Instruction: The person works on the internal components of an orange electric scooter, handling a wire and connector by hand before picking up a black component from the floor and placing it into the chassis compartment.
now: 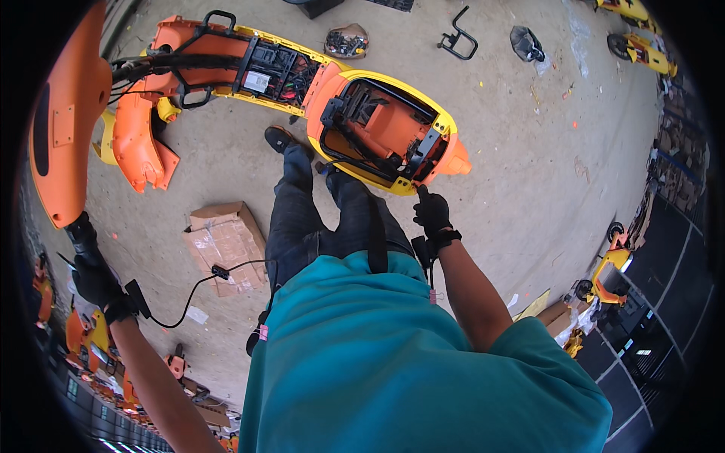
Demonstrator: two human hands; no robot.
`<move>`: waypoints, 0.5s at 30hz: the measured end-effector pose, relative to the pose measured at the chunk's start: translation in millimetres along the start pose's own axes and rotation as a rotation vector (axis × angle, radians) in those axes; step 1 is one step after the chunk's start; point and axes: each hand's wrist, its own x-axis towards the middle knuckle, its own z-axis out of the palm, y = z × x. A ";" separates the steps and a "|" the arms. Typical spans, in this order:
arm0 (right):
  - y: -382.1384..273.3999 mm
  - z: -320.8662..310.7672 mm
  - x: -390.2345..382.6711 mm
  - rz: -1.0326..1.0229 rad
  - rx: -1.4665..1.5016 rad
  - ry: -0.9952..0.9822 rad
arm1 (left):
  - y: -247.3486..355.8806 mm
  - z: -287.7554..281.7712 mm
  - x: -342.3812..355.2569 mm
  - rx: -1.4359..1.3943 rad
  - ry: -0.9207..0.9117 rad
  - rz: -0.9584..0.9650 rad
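Scooter (325, 84): orange and yellow, partly stripped, beyond the person's legs (291, 215), its central compartment (394, 124) open.
Left hand (97, 279): black-gloved, fingers closed around the handlebar grip (81, 232).
Right hand (432, 211): black-gloved, partly curled, one finger extended to the yellow rim (402, 186); whether it grips anything, one cannot tell.
Cardboard (225, 245): on the floor (529, 189), left of the legs.
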 end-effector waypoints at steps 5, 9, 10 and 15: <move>2.6 -8.4 11.2 0.079 0.129 -0.074 | -2.7 1.8 1.8 0.020 -0.023 0.010; 21.7 -4.4 16.3 -0.547 -0.745 0.205 | -2.0 1.5 1.1 0.001 -0.026 0.004; 22.2 -1.4 14.8 -0.653 -0.927 0.338 | -1.9 1.6 1.2 -0.008 -0.017 0.004; -12.7 4.1 -9.0 -0.738 -0.815 0.419 | -4.8 3.6 1.3 -0.008 -0.074 -0.023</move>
